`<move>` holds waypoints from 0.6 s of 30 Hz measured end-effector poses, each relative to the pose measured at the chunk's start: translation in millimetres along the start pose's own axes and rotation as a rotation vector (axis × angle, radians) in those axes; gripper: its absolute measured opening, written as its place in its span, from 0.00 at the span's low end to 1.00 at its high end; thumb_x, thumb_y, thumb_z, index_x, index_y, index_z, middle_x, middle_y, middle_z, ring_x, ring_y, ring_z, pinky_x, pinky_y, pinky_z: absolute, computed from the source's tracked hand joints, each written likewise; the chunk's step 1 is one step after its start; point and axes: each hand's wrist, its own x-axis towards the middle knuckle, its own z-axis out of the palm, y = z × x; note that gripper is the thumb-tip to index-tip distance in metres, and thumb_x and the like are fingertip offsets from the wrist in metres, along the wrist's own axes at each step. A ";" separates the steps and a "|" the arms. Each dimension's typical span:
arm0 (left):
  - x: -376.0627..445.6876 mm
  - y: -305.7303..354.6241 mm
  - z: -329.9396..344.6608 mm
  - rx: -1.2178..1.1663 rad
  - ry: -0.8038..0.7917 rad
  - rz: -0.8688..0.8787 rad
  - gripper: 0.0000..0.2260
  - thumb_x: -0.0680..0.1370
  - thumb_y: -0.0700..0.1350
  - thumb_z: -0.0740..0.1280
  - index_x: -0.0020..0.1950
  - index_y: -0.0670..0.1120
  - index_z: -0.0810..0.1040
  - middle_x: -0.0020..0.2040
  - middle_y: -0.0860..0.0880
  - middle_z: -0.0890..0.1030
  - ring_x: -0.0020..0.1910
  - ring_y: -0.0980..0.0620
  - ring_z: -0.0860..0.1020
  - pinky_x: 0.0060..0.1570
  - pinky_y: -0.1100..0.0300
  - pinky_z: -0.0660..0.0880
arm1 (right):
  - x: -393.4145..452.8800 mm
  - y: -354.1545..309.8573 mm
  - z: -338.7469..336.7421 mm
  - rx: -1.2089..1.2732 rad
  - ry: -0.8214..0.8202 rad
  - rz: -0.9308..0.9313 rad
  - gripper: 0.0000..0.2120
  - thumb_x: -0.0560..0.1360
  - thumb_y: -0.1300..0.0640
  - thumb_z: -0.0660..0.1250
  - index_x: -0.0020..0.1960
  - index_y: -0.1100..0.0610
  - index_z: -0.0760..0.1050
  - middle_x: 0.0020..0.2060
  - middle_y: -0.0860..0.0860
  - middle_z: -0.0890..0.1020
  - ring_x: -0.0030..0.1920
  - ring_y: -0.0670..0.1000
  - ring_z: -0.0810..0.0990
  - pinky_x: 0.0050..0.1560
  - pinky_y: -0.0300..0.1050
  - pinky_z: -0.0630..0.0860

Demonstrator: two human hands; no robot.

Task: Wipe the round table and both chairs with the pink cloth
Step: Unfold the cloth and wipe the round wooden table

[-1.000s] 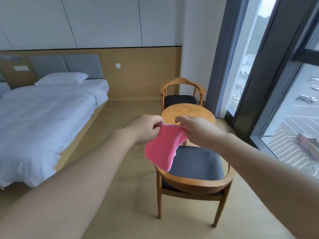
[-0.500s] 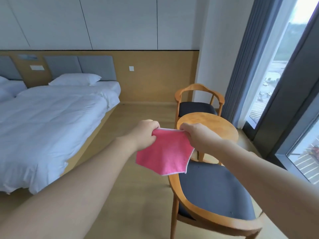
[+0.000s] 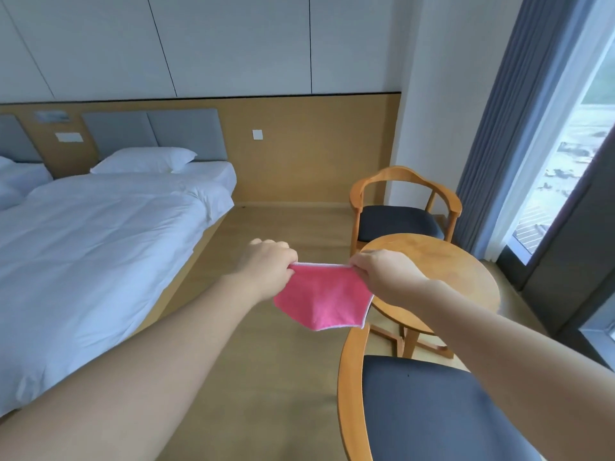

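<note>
Presently the left hand (image 3: 266, 271) and right hand (image 3: 382, 277) each pinch a top corner of the cloth (image 3: 321, 301), stretched in mid-air beside the bench (image 3: 466, 277), likely squaring it for wiping.

Open floor (image 3: 266, 377) runs between the bed (image 3: 83, 254) on the left and the furniture on the right, wide passage there. Round table (image 3: 466, 271) top is bare, reachable from above; near chair (image 3: 352, 377) backrest curves up just beside its near edge, far chair (image 3: 399, 221) stands just behind it. Curtain (image 3: 506, 144) and window frame (image 3: 572, 244) close off the right side.
</note>
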 end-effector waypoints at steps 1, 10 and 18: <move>12.0 -6.5 5.8 -0.014 -0.002 0.000 0.07 0.79 0.47 0.61 0.51 0.51 0.78 0.53 0.53 0.78 0.55 0.49 0.74 0.57 0.53 0.67 | 10.7 4.0 3.6 -0.018 -0.015 0.010 0.13 0.81 0.61 0.55 0.54 0.51 0.77 0.44 0.47 0.79 0.44 0.50 0.77 0.43 0.46 0.77; 135.5 -87.0 59.4 -0.063 -0.014 0.125 0.06 0.79 0.43 0.60 0.50 0.50 0.76 0.51 0.52 0.79 0.53 0.48 0.75 0.57 0.52 0.66 | 120.4 32.8 36.7 -0.090 -0.031 0.181 0.12 0.78 0.64 0.60 0.53 0.50 0.78 0.43 0.47 0.79 0.43 0.49 0.77 0.44 0.47 0.79; 249.5 -165.6 91.3 -0.216 -0.044 0.306 0.10 0.77 0.37 0.57 0.48 0.50 0.74 0.48 0.51 0.77 0.47 0.47 0.75 0.41 0.56 0.65 | 212.7 36.0 65.4 -0.113 -0.077 0.453 0.08 0.78 0.57 0.63 0.55 0.49 0.76 0.43 0.46 0.78 0.43 0.49 0.76 0.42 0.43 0.77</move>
